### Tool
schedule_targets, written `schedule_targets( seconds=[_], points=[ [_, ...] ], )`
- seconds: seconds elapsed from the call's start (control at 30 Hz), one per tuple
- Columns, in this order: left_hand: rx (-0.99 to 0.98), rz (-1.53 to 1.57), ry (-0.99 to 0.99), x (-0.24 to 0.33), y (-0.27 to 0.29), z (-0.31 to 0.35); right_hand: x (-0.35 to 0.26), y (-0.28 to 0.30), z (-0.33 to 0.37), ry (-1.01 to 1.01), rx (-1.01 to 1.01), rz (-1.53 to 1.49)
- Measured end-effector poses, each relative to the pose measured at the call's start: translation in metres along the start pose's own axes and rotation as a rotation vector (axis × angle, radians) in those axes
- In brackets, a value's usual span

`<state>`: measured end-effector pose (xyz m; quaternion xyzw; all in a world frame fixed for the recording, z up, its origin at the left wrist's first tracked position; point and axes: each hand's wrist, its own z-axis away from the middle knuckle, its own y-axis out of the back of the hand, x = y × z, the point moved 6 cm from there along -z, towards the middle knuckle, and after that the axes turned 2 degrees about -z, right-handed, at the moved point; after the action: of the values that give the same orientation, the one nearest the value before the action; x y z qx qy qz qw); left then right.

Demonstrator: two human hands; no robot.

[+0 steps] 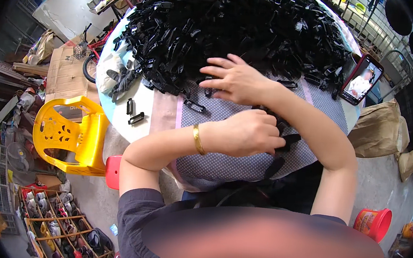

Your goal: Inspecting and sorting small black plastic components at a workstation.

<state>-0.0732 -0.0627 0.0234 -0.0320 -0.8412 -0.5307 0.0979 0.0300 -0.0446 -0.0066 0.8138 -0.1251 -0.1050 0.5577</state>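
Observation:
A big heap of small black plastic pieces (216,25), many like narrow clips or buckles with an open slot, covers the far side of the round table. My right hand (236,82), reaching across to the left, is over the heap's near edge with its fingers spread. Closer to me, my left hand (253,136), gold bracelet (198,139) at the wrist, is closed with its fingers curled; what it holds is hidden. Dark pieces (291,141) lie beside its fingertips. One loose black clip (194,106) rests on the dotted cloth (212,172).
Two black clips (136,118) and grey-black gloves (122,78) lie at the table's left. A phone (362,79) stands propped at its right edge. Around it are a yellow chair (94,135), a red stool (113,171), a red bucket (380,225) and a shoe rack (65,232).

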Motion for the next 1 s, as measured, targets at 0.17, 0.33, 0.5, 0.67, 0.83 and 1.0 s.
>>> schedule_targets(
  seconds=[0.17,0.33,0.5,0.67,0.83,1.0],
  points=[
    [-0.004,-0.103,-0.055,0.005,-0.01,0.001,-0.011,-0.022,-0.013,0.106,-0.086,-0.045],
    [0.048,0.001,0.007,-0.004,-0.011,0.002,0.026,0.005,0.022,0.06,-0.014,0.156],
    [0.115,0.046,0.078,-0.014,-0.01,0.004,0.033,0.023,0.051,0.03,0.098,0.193],
    [0.208,0.403,0.325,-0.049,0.006,0.005,0.061,0.049,0.09,-0.149,0.275,0.263],
    [0.388,0.333,0.915,-0.121,0.026,0.038,0.08,0.046,0.105,-0.311,0.33,0.269],
    [0.306,-0.128,0.962,-0.161,0.035,0.039,0.079,0.044,0.105,-0.399,0.33,0.373]
  ],
)
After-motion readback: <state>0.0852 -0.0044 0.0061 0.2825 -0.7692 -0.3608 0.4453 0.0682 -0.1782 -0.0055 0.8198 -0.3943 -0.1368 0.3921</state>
